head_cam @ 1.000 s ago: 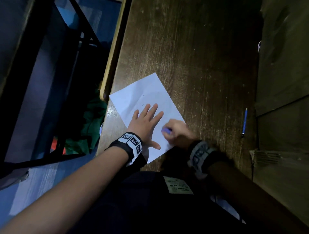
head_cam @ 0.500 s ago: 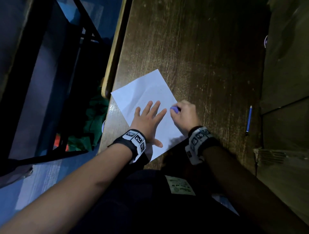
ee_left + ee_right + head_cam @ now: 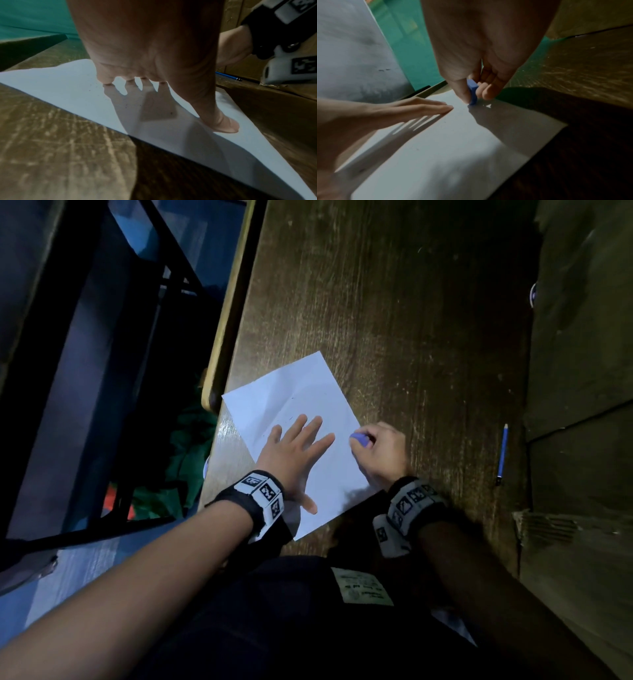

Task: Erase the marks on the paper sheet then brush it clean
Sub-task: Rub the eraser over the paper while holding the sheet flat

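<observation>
A white paper sheet [image 3: 291,402] [image 3: 60,86] [image 3: 453,148] lies tilted on the dark wooden desk [image 3: 394,320], its near corner over the desk's front edge. My left hand [image 3: 294,453] [image 3: 154,54] lies flat on the sheet with fingers spread, pressing it down. My right hand [image 3: 376,450] [image 3: 471,97] pinches a small blue eraser [image 3: 359,438] [image 3: 473,93] between thumb and fingers, its lower end touching the paper near the right edge. Faint pencil marks [image 3: 290,416] show just beyond my left fingertips. Small dark crumbs [image 3: 126,106] dot the sheet.
A blue pencil [image 3: 502,455] [image 3: 228,76] lies on the desk to the right of the paper. A wall or board [image 3: 582,371] rises along the desk's right side. A chair frame [image 3: 137,337] and green cloth [image 3: 191,453] sit off the desk's left edge.
My right hand with the eraser has moved away from me along the paper's right edge, from near my left thumb to beside the fingertips. The left hand stays pressed on the sheet.
</observation>
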The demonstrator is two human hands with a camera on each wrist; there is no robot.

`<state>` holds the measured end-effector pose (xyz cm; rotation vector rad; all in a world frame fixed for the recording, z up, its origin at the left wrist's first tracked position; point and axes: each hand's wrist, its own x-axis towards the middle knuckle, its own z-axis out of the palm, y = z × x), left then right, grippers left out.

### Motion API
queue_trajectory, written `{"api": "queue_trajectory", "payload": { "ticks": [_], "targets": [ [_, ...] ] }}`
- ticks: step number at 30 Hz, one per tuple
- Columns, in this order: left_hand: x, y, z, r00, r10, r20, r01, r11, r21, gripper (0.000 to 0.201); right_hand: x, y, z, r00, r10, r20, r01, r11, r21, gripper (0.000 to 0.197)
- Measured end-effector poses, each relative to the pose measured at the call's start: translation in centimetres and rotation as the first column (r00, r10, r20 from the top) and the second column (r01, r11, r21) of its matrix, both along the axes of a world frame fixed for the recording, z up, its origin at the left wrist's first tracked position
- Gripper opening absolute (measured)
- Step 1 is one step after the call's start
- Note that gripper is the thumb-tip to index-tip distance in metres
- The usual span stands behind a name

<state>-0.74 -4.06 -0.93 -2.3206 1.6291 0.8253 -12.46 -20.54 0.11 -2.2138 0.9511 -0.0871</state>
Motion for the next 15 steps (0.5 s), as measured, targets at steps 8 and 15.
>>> {"api": "queue_trajectory", "payload": {
  "ticks": [8, 15],
  "targets": [
    [1.4, 0.8, 0.4, 0.989, -0.135, -0.06, 0.12, 0.973, -0.198, 0.099, -2.9, 4.9, -1.2, 0.925, 0.372, 0.079, -0.367, 0.927, -0.075, 0.008],
    [-0.4, -1.3, 0.5, 0.998, -0.056, -0.005, 0.056, 0.998, 0.034, 0.155, 0.9, 1.1, -1.8, 0.995, 0.101, 0.013, -0.1, 0.994, -0.047, 0.011]
  ]
}}
